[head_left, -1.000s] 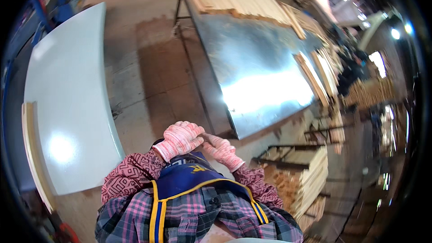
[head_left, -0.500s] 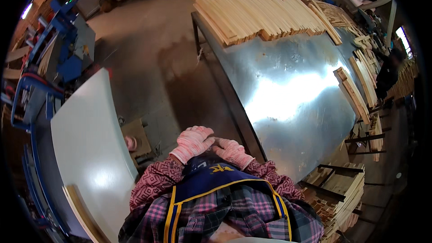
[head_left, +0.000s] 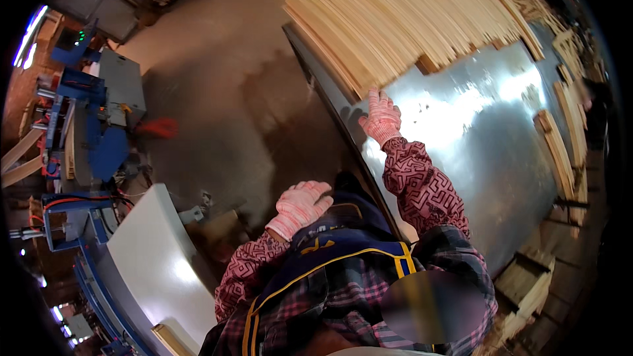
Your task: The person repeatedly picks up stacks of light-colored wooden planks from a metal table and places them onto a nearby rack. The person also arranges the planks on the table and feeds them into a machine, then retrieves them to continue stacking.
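My right hand [head_left: 381, 118], in a pink-and-white knit glove, reaches over the metal table [head_left: 455, 102] with its fingers stretched out. Its fingertips come up to the near ends of a row of pale wooden strips [head_left: 395, 20]; whether they touch the wood I cannot tell. Nothing is in that hand. My left hand [head_left: 300, 207], gloved alike, hovers before my blue apron [head_left: 343, 237], loosely curved with its fingers a little apart and holding nothing. Both forearms wear patterned sleeves.
To the left stands a white board-like surface [head_left: 158, 257] with a wooden piece [head_left: 170, 339] on it. Blue machinery [head_left: 86, 92] lies beyond. More wooden strips [head_left: 557, 151] rest along the table's right edge, and a wood stack [head_left: 527, 283] stands at lower right.
My right hand has left its place beside the left one and stretched forward to the strips. My left hand stays before the apron. The view has turned and come nearer the table.
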The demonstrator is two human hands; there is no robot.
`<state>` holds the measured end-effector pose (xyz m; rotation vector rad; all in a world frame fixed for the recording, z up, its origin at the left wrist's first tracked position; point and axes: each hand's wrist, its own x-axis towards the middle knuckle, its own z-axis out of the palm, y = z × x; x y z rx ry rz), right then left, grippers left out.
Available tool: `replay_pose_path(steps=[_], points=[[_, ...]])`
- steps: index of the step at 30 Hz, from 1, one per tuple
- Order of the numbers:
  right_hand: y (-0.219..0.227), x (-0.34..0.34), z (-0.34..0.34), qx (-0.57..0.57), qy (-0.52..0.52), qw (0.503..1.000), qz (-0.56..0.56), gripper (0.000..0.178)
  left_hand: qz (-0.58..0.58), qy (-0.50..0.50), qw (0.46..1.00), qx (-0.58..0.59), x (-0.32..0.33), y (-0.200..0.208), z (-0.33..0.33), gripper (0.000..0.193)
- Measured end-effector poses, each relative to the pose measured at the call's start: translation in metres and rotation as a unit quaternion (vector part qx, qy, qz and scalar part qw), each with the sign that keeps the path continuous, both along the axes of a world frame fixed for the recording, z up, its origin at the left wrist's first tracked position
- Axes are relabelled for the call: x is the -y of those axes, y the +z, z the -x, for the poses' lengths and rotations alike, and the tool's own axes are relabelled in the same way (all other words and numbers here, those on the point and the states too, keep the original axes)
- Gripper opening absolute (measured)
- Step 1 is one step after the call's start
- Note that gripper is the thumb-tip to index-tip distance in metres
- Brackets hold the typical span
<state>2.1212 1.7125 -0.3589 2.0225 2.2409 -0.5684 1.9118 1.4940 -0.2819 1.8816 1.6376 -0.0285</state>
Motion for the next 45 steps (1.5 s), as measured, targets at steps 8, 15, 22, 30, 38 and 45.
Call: replay_pose_path(steps=[8,15,22,30,38,45], points=[[-0.038,-0.122,0.039,0.027,0.066,0.995,-0.068,0.093,0.048,0.129,0.982,0.126,-0.187,-0.015,0.04,0.045],[-0.054,-0.127,0.038,-0.057,0.058,0.983,-0.164,0.089,0.021,0.455,0.827,0.329,-0.387,-0.114,0.0,0.069],[-0.032,-0.136,0.049,-0.069,0.025,0.994,-0.083,0.089,0.094,0.627,0.491,0.597,-0.45,-0.158,-0.013,0.093],[-0.001,-0.146,0.061,-0.059,0.019,0.998,-0.023,0.09,0.043,0.52,0.793,0.314,-0.444,-0.155,0.003,0.082],[-0.007,-0.136,0.008,-0.218,-0.13,0.965,-0.069,0.092,0.113,0.513,0.462,0.715,-0.413,-0.175,0.05,0.045],[-0.051,-0.2,-0.186,-0.08,-0.362,0.91,-0.187,0.091,0.025,0.507,0.853,0.117,-0.404,-0.131,0.041,0.076]])
